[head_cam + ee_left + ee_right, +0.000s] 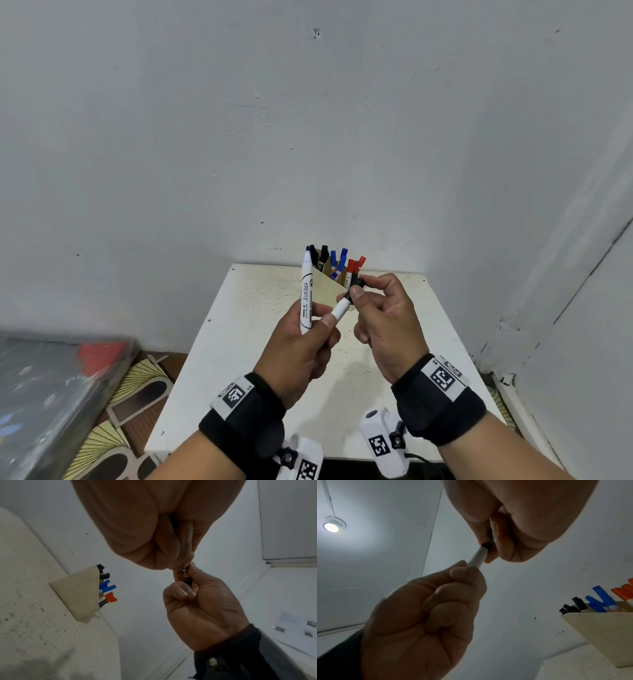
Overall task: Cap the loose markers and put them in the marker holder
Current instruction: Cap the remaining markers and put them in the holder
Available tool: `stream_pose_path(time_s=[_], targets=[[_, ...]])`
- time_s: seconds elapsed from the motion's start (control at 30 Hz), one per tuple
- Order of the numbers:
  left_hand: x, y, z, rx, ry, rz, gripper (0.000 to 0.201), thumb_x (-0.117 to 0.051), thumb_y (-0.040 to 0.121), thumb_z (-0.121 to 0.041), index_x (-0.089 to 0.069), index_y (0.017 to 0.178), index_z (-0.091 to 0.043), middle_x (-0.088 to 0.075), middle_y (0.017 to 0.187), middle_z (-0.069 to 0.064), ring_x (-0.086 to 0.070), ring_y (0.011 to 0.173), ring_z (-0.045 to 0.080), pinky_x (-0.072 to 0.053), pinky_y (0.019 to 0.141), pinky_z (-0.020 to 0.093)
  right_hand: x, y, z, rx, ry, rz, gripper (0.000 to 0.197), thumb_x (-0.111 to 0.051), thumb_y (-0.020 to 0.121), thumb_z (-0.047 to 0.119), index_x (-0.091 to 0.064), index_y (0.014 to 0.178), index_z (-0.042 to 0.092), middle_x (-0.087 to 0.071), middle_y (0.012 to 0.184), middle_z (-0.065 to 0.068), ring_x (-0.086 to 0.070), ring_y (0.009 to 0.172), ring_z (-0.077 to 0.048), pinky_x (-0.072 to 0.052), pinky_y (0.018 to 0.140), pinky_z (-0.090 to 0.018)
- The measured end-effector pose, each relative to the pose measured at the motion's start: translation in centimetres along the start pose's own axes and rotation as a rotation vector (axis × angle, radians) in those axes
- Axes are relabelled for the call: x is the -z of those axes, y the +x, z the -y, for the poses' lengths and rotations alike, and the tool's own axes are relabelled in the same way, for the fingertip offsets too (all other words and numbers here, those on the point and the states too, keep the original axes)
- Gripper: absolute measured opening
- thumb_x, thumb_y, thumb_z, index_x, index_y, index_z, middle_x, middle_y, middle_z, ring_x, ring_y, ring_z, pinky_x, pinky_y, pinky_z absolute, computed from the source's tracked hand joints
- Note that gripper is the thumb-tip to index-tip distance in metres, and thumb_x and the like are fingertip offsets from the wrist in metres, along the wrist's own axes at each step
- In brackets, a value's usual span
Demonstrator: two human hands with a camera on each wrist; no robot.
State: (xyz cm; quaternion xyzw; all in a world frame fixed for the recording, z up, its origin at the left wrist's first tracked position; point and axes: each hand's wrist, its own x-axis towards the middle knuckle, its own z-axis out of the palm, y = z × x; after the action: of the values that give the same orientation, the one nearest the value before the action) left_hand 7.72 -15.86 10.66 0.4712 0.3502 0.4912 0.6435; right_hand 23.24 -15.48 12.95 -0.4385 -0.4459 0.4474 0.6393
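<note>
We find the capping step in hand: our left hand [301,346] grips two markers above the white table [394,428], an uncapped marker [306,294] standing upright and a second marker [342,308] angled toward our right hand [383,325], whose thumb and fingers pinch a black cap [355,286] at that marker's tip. Whether the cap is fully seated we cannot tell. In our judgement the next move calls for a firm axial push, then placing the marker in the marker holder [327,287] just behind the hands, already stocked with black, blue and red markers.

Head looks down; wrists look up, sharing marker holder [77,592].
</note>
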Motion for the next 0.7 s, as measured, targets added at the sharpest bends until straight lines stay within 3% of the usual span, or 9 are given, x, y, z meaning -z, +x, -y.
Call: stream_pose_path(time_s=[0.27,0.4,0.53,0.7], targets=[[0.1,0.0,0.5,0.134,-0.176,0.036,0.005,-0.053,0.106,-0.016,-0.05,0.101,-0.016,-0.05,0.071,0.007,-0.022,0.047,0.012,-0.021,0.043,0.021,0.2,-0.1,-0.7,-0.022,-0.012,0.025,0.012,-0.06,0.102,0.015,-0.053,0.111,0.013,-0.076,0.095,-0.018,-0.033,0.043,-0.019,-0.031,0.048,-0.029],[0.6,0.6,0.2,0.116,-0.079,0.055,0.005,-0.053,0.106,-0.018,-0.05,0.103,-0.017,-0.052,0.072,0.007,-0.023,0.048,0.013,-0.019,0.046,0.023,0.9,0.4,-0.4,-0.045,-0.016,0.073,0.013,-0.059,0.103,0.015,-0.053,0.114,0.012,-0.076,0.095,-0.017,-0.033,0.041,-0.018,-0.034,0.049,-0.03],[1.4,1.5,-0.6,0.083,0.02,0.106,0.002,-0.053,0.107,-0.016,-0.051,0.106,-0.016,-0.054,0.074,0.008,-0.026,0.048,0.013,-0.017,0.049,0.024,1.4,1.0,0.1,-0.034,0.079,0.081,0.006,-0.057,0.102,0.007,-0.053,0.107,0.007,-0.075,0.1,-0.024,-0.033,0.041,-0.015,-0.034,0.049,-0.029],[1.9,0.9,-0.1,0.097,-0.027,0.094,0.003,-0.054,0.106,-0.017,-0.053,0.104,-0.018,-0.056,0.077,0.009,-0.023,0.05,0.014,-0.017,0.049,0.025,2.1,1.9,0.7,-0.012,0.14,-0.029,0.005,-0.06,0.101,0.009,-0.055,0.103,0.009,-0.073,0.103,-0.026,-0.035,0.043,-0.014,-0.034,0.049,-0.029]])
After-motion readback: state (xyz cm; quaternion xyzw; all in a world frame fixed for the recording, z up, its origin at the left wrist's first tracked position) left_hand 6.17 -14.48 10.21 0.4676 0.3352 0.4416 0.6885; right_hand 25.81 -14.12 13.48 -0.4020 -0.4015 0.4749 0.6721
